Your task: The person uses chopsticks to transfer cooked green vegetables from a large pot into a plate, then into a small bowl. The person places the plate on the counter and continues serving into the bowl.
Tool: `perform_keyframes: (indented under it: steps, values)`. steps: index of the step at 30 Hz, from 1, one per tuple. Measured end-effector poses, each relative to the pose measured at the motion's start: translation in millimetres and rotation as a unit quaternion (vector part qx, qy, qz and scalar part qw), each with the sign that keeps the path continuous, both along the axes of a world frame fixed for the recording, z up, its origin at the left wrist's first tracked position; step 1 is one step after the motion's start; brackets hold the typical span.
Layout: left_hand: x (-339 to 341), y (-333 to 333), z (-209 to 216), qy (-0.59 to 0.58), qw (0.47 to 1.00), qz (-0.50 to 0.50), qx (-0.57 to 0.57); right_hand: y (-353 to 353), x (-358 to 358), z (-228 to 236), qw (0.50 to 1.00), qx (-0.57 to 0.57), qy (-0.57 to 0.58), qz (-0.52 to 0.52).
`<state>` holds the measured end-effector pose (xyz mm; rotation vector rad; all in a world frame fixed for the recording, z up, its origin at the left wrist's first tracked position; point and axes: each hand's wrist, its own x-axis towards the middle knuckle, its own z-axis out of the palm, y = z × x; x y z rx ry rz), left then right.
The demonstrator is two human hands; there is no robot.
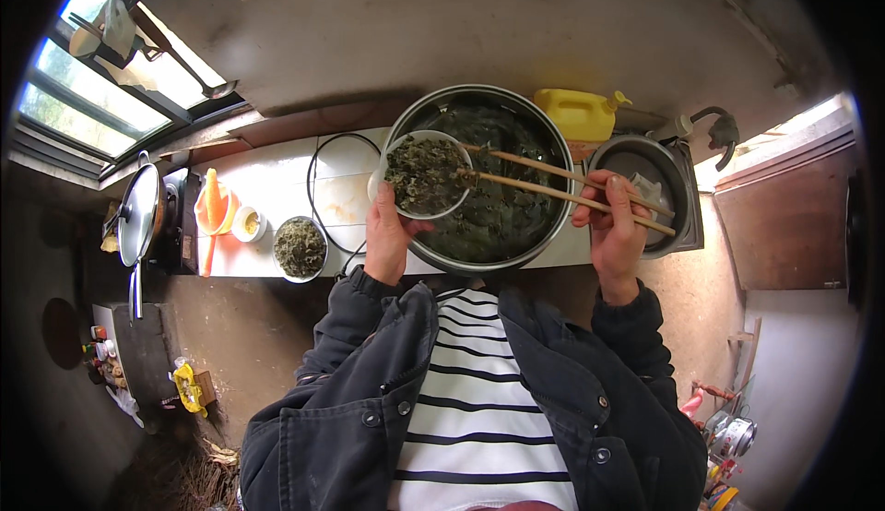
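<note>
My left hand [389, 239] grips the rim of a white bowl [376, 188], tilted over the left part of a large metal pot. Dark green, shredded leafy food [424, 174] fills the bowl. In my right hand [613, 225] is a pair of long wooden chopsticks [535, 188], fingers closed around their rear part. Their tips reach the food at the bowl's right edge. Below the bowl, the large round pot [564, 156] holds dark liquid with green leaves in it. A second bowl [300, 249] of similar greens stands on the counter left of my left hand.
On the white tiled counter [346, 193] lies a black cable [313, 174]. Farther left are a small cup [248, 224], an orange container [215, 205] and a lidded pan [140, 216] on a stove. A yellow jug [576, 116] stands behind the pot, beside a sink [678, 225] with a tap [682, 127].
</note>
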<state>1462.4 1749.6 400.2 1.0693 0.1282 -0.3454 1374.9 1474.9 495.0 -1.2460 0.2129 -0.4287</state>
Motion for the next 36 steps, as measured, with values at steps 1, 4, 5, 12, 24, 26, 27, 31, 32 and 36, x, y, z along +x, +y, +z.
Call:
perform_keyframes:
  steps: [1,4,5,12,24,26,27,31,32,36]
  values:
    - [1,2,0,-0.015,1.000,0.017,0.003,-3,-1,-1,1.000,0.005,-0.016,-0.007]
    - [4,12,2,-0.032,0.997,0.061,0.043,-11,-2,-15,1.000,-0.005,0.021,-0.021]
    - [5,17,3,-0.046,0.996,0.072,0.034,-13,0,-23,0.998,-0.034,0.052,-0.011]
    - [4,35,7,-0.072,0.991,0.105,0.038,-2,13,-82,0.986,-0.052,0.154,0.042]
    - [4,47,-3,-0.069,0.993,0.077,0.053,9,14,-100,0.981,-0.066,0.170,0.059]
    - [6,45,-2,-0.069,0.993,0.077,0.055,8,13,-101,0.983,-0.046,0.168,0.050]
    - [6,45,-1,-0.070,0.993,0.077,0.056,7,13,-99,0.985,-0.032,0.166,0.044]
    - [6,43,0,-0.071,0.992,0.077,0.072,0,9,-80,0.985,0.029,0.172,0.014]
    - [6,43,-1,-0.064,0.991,0.086,0.074,-1,8,-72,0.987,0.037,0.156,0.019]
    - [3,39,-3,-0.049,0.992,0.085,0.075,4,14,-25,0.994,0.049,0.094,0.027]
